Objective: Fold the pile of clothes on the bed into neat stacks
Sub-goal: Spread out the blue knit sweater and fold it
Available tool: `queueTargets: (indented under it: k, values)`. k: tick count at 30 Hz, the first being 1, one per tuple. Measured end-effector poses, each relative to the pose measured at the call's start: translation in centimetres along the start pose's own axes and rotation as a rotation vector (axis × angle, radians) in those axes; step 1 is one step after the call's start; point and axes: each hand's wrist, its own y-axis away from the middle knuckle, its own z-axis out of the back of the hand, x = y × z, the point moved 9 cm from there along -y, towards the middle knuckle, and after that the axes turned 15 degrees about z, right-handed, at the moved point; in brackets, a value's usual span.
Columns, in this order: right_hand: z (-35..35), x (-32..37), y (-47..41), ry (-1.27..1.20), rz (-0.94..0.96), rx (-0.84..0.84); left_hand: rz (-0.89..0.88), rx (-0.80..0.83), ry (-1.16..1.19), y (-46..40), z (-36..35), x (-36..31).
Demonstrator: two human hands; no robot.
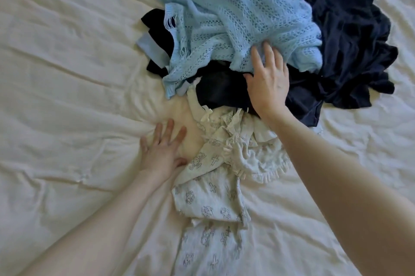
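Centrally, toward the upper right of the frame, the pile of clothes (235, 55) lies unfolded on the bed (56, 62), which is covered by a wrinkled cream sheet. A light blue knit (229, 19) tops the heap, a navy garment (350, 39) spreads to its right, and a black piece (220, 89) shows beneath the knit. A pale printed garment (215, 188) with ruffled trim trails down toward the bottom centre. The right hand (268, 82) rests flat with fingers spread, its fingertips on the blue knit's lower edge, grasping nothing. The left hand (162, 150) presses open-fingered on the sheet just left of the printed garment, its thumb touching that fabric.
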Motion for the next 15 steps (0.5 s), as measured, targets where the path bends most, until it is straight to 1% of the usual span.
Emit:
queueTargets:
  k: [2,5,9,11,12,13,15]
  values:
    - [0.3,-0.4,-0.7,-0.020,-0.033,-0.078,0.002,0.013,-0.011,-0.4,0.0,0.1]
    - [1.4,-0.4,-0.9,-0.146,-0.020,-0.178,0.000,0.059,-0.028,-0.6,0.1,0.1]
    - [3.2,1.1,0.9,-0.259,0.096,-0.211,-0.024,0.182,-0.037,-0.7,0.6,0.1]
    - [4.3,2.0,2.3,-0.344,0.108,-0.205,-0.052,0.231,-0.043,-0.4,1.6,0.1]
    - [4.9,2.4,3.1,-0.407,0.096,-0.197,-0.066,0.237,-0.016,0.0,2.4,0.1]
    - [5.5,3.1,4.0,-0.475,0.078,-0.185,-0.068,0.238,0.070,0.6,3.3,0.1]
    - [6.9,4.8,6.3,-0.587,0.048,-0.181,-0.028,0.231,0.394,2.7,5.2,0.6]
